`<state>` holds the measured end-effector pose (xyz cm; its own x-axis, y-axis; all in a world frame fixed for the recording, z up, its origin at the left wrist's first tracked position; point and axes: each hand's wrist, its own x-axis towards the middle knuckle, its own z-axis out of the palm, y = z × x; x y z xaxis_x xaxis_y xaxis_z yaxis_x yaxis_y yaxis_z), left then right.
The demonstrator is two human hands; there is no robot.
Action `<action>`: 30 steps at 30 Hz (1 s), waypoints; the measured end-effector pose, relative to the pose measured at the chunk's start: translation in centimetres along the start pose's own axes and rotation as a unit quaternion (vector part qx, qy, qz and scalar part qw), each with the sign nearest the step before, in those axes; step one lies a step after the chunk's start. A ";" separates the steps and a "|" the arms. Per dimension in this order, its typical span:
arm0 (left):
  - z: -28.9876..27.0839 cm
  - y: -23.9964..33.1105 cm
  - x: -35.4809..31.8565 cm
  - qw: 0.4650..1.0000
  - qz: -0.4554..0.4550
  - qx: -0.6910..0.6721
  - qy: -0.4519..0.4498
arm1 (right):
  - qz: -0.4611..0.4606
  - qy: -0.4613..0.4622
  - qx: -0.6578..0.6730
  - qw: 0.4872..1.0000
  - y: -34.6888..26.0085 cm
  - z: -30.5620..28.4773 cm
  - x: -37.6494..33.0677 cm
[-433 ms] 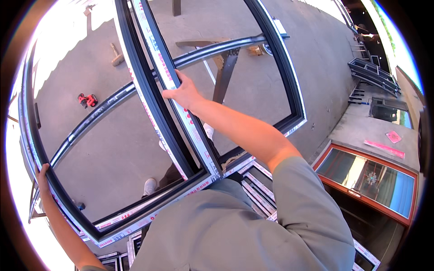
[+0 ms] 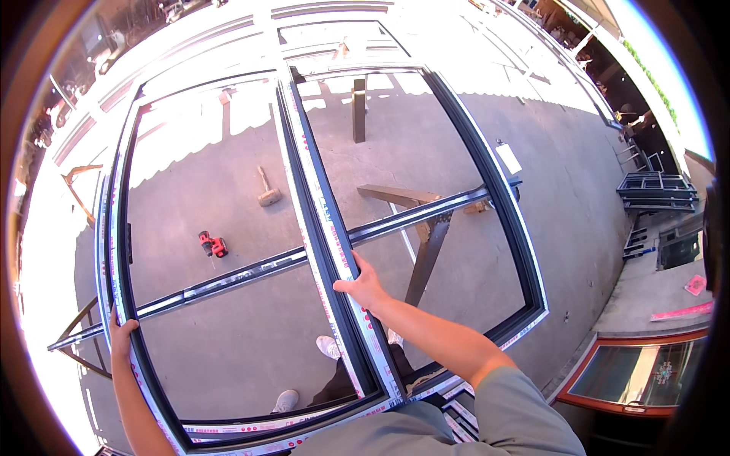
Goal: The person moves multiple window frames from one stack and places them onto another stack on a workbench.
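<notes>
A large dark window frame [image 2: 325, 199] with white-and-red protective film on its bars spreads out before me, its near end at my waist. My left hand [image 2: 122, 336] is closed around its left side bar, close to where a supporting rail [image 2: 258, 271] crosses underneath. On the middle bar, just below that crossing, my right hand [image 2: 363, 287] grips with the thumb on one side; its other fingers are partly hidden behind the bar. Through the openings I see the floor and my shoes.
A red cordless drill [image 2: 214, 245] and a mallet [image 2: 268, 191] lie on the floor. A brown stand leg [image 2: 427, 262] is under the frame's right half. At right are a stack of dark frames [image 2: 658, 190] and a brown-framed glazed panel [image 2: 635, 372].
My view has tilted up, bringing the window frame's far end into sight. The frame and both hands now appear lower and further right in the picture. Both hands keep their grips.
</notes>
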<state>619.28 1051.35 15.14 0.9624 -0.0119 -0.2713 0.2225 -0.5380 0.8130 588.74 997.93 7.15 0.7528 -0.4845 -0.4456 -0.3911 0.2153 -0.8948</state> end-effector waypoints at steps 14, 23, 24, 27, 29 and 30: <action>-2.1 -2.2 0.6 1.000 -0.001 -0.008 -0.008 | -0.019 0.024 -0.067 0.997 4.3 1.5 2.0; -3.8 -6.2 4.0 1.000 0.011 -0.004 -0.002 | -0.028 0.024 -0.157 0.987 3.3 3.1 1.7; -3.2 -5.4 4.4 0.999 -0.022 0.009 -0.027 | -0.024 0.029 -0.163 0.986 2.8 3.2 1.6; -4.7 -5.6 5.1 0.993 -0.070 0.067 -0.067 | 0.011 -0.009 -0.133 0.991 2.2 3.7 1.4; -5.4 -6.0 5.8 0.992 -0.063 0.076 -0.079 | 0.003 0.021 -0.227 0.974 1.4 4.1 1.1; -4.7 -5.3 5.5 0.992 -0.054 0.108 -0.045 | 0.004 0.036 -0.231 0.972 1.7 4.3 1.0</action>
<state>624.10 1058.10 11.80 0.9152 -0.0141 -0.4028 0.2751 -0.7086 0.6498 591.12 1001.47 5.11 0.7165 -0.5459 -0.4342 -0.6054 -0.1775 -0.7759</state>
